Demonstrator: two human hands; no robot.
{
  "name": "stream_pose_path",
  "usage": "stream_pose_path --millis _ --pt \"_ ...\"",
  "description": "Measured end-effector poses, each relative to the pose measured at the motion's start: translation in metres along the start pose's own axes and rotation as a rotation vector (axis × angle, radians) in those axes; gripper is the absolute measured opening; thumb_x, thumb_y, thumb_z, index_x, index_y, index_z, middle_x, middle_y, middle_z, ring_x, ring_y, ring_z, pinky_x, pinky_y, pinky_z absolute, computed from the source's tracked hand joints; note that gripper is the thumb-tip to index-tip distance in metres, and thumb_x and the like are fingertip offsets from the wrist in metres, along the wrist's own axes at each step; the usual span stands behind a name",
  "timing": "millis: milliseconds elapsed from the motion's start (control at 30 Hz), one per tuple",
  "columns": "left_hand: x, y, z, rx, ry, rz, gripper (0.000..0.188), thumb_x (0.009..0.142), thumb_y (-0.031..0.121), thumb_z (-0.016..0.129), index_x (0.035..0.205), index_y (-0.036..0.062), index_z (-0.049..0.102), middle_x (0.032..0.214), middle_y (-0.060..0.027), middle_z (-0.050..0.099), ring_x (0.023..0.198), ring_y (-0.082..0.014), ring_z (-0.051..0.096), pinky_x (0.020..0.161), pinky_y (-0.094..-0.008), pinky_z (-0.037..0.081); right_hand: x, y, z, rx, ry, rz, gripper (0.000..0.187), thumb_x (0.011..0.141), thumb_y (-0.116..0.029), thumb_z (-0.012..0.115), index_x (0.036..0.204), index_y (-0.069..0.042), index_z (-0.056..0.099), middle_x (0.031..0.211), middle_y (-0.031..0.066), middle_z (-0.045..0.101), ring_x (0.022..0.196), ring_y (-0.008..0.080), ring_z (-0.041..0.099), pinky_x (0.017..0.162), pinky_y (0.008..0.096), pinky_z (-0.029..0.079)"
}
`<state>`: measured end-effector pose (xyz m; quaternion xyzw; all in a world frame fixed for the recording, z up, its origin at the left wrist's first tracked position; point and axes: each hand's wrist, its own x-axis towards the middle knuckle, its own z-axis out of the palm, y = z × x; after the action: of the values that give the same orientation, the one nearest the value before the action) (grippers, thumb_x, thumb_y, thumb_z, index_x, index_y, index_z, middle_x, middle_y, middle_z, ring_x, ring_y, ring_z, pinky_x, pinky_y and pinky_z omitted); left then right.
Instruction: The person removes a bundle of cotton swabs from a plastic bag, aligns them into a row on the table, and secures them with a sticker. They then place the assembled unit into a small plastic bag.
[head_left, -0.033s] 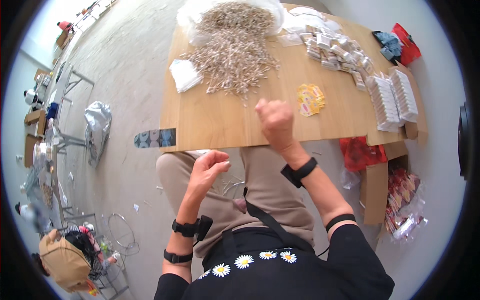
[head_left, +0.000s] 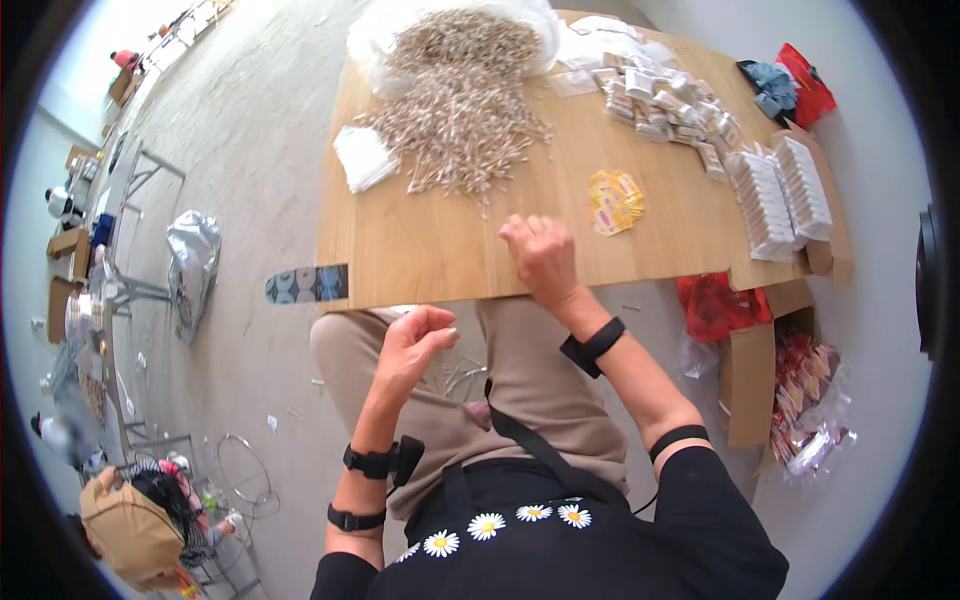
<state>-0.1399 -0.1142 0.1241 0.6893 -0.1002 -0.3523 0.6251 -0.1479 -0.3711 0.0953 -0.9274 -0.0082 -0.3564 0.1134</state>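
The right hand (head_left: 543, 255) is closed in a loose fist over the near edge of the bench (head_left: 420, 245); the left hand (head_left: 413, 348), over the lap, is half-curled, its grip unclear. Cotton swabs (head_left: 465, 130) lie heaped beyond both, yellow cards (head_left: 615, 202) right of the right hand.

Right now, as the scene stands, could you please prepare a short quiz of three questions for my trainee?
1. True or false: the yellow cards lie apart from the heap of thin sticks.
2. Which of the person's hands is over the table? A) left B) right
3. Fill the gap: the white sheets lie at the ___ side of the heap, as pictured.

Key: 1. True. 2. B, the right hand. 3. Left.
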Motion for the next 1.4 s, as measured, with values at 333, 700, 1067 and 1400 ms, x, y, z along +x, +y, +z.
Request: stream_pose_path --millis 333,700,1067,1400 --pt "-0.004 -0.013 -0.007 -0.064 -0.033 -0.015 0.023 0.093 0.013 0.068 0.110 -0.0019 0.065 0.097 -0.0076 0.071 0.088 -0.0141 0.067 0.083 -0.0290 0.053 -0.021 0.058 -0.018 0.182 -0.059 0.542 0.019 0.093 -0.019 0.059 0.088 -0.004 0.070 0.078 0.0180 0.069 0.073 0.0336 0.068 0.067 0.0468 0.052" --pt "-0.010 0.001 -0.007 -0.033 0.007 -0.041 0.019 0.090 0.007 0.067 0.107 -0.0029 0.066 0.096 -0.0075 0.071 0.087 -0.0135 0.065 0.079 -0.0276 0.053 0.062 0.274 -0.111 0.054 0.497 0.953 0.053 0.100 -0.040 0.051 0.075 0.004 0.064 0.074 0.0274 0.065 0.073 0.0459 0.062 0.070 0.0487 0.047" --pt "-0.012 -0.002 -0.024 0.036 0.065 -0.067 0.024 0.090 0.013 0.069 0.108 -0.0024 0.065 0.094 -0.0065 0.070 0.087 -0.0133 0.065 0.081 -0.0275 0.052 0.054 0.053 -0.182 1.553 -0.086 0.400 0.060 0.104 -0.055 0.041 0.064 -0.011 0.050 0.054 -0.0036 0.038 0.051 0.0106 0.033 0.082 0.0418 0.048" --pt "0.037 -0.004 -0.057 0.305 0.263 0.090 0.020 0.090 0.009 0.068 0.106 -0.0031 0.065 0.094 -0.0051 0.068 0.085 -0.0112 0.063 0.077 -0.0264 0.052 0.119 -0.062 -0.288 2.374 -0.808 -0.396 0.053 0.105 -0.024 0.052 0.056 -0.004 0.052 0.055 0.0071 0.042 0.046 0.0227 0.048 0.096 0.0604 0.054"
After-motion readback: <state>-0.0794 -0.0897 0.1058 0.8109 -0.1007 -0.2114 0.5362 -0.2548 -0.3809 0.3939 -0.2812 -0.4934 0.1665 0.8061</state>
